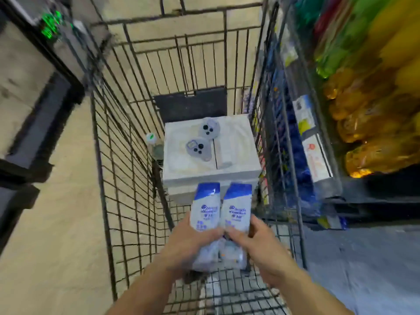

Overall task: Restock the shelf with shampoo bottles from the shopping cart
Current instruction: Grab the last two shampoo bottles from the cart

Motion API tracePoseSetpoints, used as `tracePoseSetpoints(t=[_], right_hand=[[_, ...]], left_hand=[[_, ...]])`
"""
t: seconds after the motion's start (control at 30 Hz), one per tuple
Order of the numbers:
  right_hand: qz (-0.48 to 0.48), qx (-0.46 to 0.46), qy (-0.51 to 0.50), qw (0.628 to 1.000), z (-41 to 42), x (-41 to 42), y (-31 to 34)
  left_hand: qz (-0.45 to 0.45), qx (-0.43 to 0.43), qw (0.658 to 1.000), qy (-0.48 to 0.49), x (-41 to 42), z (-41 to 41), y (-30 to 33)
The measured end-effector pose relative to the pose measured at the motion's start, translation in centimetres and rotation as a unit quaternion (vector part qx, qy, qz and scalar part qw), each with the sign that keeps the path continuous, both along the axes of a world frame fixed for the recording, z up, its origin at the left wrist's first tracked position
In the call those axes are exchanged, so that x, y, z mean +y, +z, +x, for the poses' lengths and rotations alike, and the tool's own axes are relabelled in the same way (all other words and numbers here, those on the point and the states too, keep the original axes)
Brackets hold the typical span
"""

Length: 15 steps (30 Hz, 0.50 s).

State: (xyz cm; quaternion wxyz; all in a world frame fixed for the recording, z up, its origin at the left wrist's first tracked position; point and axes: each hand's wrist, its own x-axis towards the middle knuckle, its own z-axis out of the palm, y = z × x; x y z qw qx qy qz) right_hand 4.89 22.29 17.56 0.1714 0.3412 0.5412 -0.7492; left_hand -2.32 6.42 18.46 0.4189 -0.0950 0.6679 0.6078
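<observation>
My left hand grips one white shampoo bottle with a blue cap, and my right hand grips a second white, blue-capped shampoo bottle. The two touch side by side, above the floor of the black wire shopping cart. Ahead in the cart sits a white cardboard box carrying two grey devices.

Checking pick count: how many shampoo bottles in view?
2. The left bottle is gripped by the left hand, the right bottle by the right hand, side by side over the cart. More may be hidden beneath them or behind the white box.
</observation>
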Motion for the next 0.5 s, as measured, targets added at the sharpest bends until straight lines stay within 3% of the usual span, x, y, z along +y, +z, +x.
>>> tracePoseSetpoints(t=[0.27,0.5], right_hand=[[0.068,0.15,0.015,0.986,8.9,3.8,14.8],[0.153,0.197,-0.081,0.965,29.8,15.8,21.4]], left_hand=[[0.035,0.166,0.985,-0.027,4.2,6.9,16.3],[0.152,0.192,0.963,-0.11,18.0,25.1,22.5]])
